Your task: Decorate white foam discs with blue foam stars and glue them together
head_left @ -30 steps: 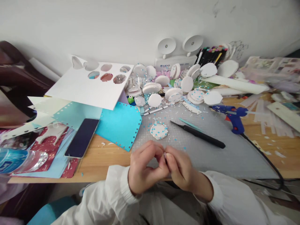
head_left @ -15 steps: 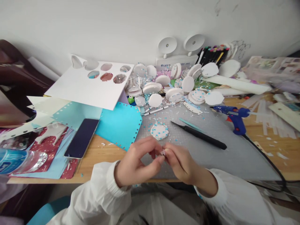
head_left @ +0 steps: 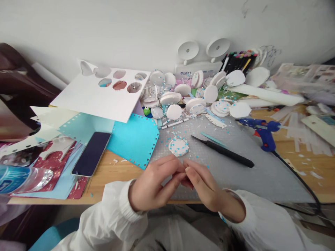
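My left hand [head_left: 154,183] and my right hand [head_left: 201,183] meet fingertip to fingertip over the near edge of the grey cutting mat [head_left: 251,167]. Both are pinched together on something too small to make out. Just beyond the fingers lies a white foam disc [head_left: 178,146] dotted with blue specks. A black craft knife [head_left: 222,151] lies on the mat to the right of the disc.
A blue glue gun [head_left: 261,130] with a black cable lies at the right. Several white foam discs [head_left: 193,94] pile up at the back. A white sheet with cut-out holes [head_left: 104,92], turquoise paper [head_left: 133,139] and a phone [head_left: 91,153] lie on the left.
My hands have shifted slightly up and forward from the table's edge toward the speckled disc. The left forearm has swung leftward. Fingers stay pinched together.
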The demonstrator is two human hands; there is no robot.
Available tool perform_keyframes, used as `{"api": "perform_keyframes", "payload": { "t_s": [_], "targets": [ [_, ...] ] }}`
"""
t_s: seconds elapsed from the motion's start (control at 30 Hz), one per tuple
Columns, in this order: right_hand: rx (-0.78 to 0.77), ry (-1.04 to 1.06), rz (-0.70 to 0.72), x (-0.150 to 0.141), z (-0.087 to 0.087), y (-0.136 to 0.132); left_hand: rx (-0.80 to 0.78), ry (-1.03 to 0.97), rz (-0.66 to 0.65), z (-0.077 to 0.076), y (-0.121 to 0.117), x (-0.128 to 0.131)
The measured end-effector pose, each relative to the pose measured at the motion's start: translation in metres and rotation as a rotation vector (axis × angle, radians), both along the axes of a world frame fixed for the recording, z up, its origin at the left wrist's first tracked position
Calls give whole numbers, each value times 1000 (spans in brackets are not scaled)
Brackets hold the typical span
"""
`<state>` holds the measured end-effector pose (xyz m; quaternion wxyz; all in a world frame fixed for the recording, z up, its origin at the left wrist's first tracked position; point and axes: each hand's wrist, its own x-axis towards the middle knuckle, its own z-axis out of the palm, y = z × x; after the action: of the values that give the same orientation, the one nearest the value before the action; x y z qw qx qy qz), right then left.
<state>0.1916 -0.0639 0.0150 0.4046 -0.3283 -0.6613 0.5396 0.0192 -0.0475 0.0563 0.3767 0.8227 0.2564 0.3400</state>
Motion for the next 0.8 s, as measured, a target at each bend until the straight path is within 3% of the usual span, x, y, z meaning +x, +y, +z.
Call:
{"api": "perform_keyframes", "payload": {
  "t_s": [0.1, 0.27, 0.53, 0.8],
  "targets": [
    [-39, 32, 16, -1, -3, 0, 55, 33, 21, 1, -1, 1],
    [5, 48, 9, -2, -4, 0, 212, 42, 166, -3, -6, 10],
    [235, -54, -58, 1, -6, -1, 271, -33, 337, -14, -15, 22],
    [517, -160, -141, 3, -6, -1, 259, -54, 428, -12, -24, 28]
  ]
}}
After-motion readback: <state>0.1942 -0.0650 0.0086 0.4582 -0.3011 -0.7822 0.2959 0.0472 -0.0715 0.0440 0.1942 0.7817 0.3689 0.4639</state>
